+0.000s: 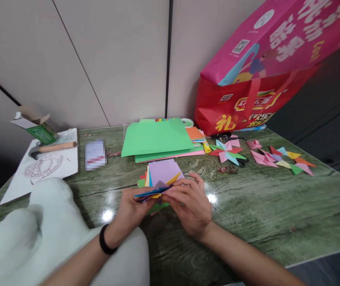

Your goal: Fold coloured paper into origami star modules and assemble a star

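Between my two hands is a folded paper piece (159,190) in blue, purple, yellow and pink, held above the table. My left hand (134,210) pinches its blue left side, thumb towards me. My right hand (189,204) has thumb and fingertips closed on the pink and yellow right side; its other fingers curl over. Just behind lies a stack of square coloured paper (164,171) with a lilac sheet on top, partly hidden by the hands. Green paper edges show beneath them.
Large green sheets (158,137) lie at the back, beside a yellow glue stick (206,146). Folded paper stars (228,152) and a paper ring (292,159) are right, below red and pink bags (247,99). Left are a hammer (52,149), beads (43,166), a green box (43,133) and a white sculpted form (53,222).
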A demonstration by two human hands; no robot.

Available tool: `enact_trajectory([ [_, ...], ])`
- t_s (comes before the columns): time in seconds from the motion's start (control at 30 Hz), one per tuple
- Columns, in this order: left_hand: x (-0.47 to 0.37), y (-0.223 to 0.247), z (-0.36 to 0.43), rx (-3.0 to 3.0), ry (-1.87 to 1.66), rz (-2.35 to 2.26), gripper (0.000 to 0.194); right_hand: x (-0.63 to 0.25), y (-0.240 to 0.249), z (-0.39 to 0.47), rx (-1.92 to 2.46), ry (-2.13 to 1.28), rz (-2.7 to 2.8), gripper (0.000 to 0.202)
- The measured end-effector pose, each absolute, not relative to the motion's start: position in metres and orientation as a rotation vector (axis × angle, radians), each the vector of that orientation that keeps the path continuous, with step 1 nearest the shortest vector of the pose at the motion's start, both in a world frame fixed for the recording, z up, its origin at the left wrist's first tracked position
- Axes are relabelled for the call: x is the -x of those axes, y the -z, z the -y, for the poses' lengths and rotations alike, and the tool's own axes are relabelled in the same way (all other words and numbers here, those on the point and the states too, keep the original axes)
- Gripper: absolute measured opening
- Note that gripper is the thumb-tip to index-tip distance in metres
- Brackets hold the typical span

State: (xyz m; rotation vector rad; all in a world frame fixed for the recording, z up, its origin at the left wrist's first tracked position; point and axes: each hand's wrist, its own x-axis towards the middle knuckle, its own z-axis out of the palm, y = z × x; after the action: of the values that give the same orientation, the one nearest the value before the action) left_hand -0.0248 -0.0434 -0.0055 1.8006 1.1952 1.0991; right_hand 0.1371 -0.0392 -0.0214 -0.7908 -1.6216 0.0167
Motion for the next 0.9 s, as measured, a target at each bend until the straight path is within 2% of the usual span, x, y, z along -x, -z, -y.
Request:
enact_trajectory([
  [0.6, 0.0243, 0.003, 0.0426, -1.872, -1.173, -1.219, 0.016, -0.1327, 0.022, 0.0405, 0.852, 0.036, 1.6, 0.022],
  [0.9, 0.0231, 0.0026, 0.0422, -1.793, -1.155, -1.231, 0.011, -0.1373, 0.0251, 0.0337, 0.845, 0.039, 1.698, 0.011],
])
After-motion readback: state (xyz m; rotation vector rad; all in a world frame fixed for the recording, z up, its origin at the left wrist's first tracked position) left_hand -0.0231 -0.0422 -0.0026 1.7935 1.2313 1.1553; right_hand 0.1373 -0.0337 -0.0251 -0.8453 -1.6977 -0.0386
